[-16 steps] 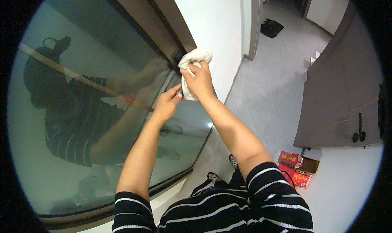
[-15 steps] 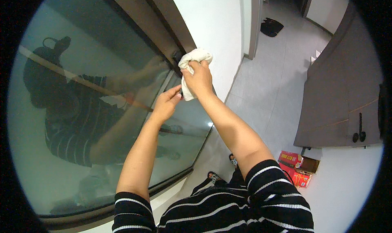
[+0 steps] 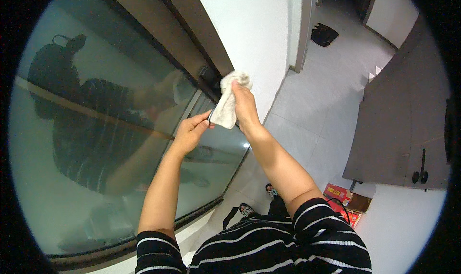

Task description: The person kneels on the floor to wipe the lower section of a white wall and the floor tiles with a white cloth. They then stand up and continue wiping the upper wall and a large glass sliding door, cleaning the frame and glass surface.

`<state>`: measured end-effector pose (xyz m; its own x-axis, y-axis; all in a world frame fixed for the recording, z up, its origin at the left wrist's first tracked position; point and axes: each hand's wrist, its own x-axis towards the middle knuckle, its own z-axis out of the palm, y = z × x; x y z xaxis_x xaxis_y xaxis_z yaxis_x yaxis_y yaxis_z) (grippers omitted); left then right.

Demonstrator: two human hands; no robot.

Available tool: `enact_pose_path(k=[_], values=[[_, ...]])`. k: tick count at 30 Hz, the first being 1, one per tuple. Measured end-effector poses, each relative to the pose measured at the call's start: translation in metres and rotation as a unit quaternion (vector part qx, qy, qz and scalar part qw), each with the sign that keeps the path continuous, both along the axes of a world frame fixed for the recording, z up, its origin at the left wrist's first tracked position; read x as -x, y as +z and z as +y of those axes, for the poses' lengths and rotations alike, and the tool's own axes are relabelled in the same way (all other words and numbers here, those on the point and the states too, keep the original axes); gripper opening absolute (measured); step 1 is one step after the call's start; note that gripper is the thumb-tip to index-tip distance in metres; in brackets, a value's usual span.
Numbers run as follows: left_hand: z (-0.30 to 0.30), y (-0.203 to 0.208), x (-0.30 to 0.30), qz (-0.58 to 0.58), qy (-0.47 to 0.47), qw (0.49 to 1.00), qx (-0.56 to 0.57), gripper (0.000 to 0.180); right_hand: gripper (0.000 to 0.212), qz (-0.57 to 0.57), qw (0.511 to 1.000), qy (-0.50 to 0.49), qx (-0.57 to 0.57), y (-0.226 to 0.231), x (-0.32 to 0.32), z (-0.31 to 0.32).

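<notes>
A bunched off-white cloth (image 3: pixel 225 108) is gripped in my right hand (image 3: pixel 246 106), whose fingers close round its upper part. Its lower end hangs toward my left hand, beside the dark window frame (image 3: pixel 192 38). My left hand (image 3: pixel 188 132) pinches a thin dark piece (image 3: pixel 210 117) at the cloth's lower left edge; what it belongs to is hidden. A black latch (image 3: pixel 207 75) sits on the frame just left of the cloth's top. Behind my left hand spreads a large glass pane (image 3: pixel 120 144) with my reflection in it.
A white wall (image 3: pixel 249 29) rises beyond the cloth. On the right stands a dark grey cabinet (image 3: pixel 389 120) with black handles. Red boxes (image 3: pixel 338 192) lie near its foot. Further off, a black mat (image 3: pixel 324 35) rests on the grey tiled floor (image 3: pixel 307 110).
My right hand and the cloth have come down and slightly right, away from the black latch. The cloth hangs looser. My left hand has shifted a little lower and left.
</notes>
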<state>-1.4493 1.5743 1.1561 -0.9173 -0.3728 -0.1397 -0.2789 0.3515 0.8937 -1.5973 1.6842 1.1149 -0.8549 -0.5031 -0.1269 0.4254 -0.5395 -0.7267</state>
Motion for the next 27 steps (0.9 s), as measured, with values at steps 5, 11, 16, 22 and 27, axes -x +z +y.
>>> enact_pose_path(k=[5,11,16,22,27], values=[[0.004,-0.003,-0.005,-0.001,0.015,1.0,0.018,0.034,0.044,0.316,0.87,-0.113,-0.362,0.006,0.004,-0.017],[0.012,-0.005,0.002,0.018,0.025,0.999,0.035,0.03,0.036,0.051,0.973,-0.092,-0.207,-0.01,0.011,-0.036],[0.012,-0.006,0.007,0.007,0.061,0.998,-0.01,0.036,0.012,-0.263,0.955,-0.138,0.014,-0.008,0.004,-0.024],[0.014,-0.001,0.014,-0.016,0.062,0.998,0.015,0.03,0.024,0.308,0.872,-0.205,-0.321,0.004,-0.008,-0.021],[0.004,-0.003,0.011,-0.007,0.053,0.991,0.121,0.026,0.029,0.472,0.794,-0.148,-0.354,0.012,-0.016,-0.001]])
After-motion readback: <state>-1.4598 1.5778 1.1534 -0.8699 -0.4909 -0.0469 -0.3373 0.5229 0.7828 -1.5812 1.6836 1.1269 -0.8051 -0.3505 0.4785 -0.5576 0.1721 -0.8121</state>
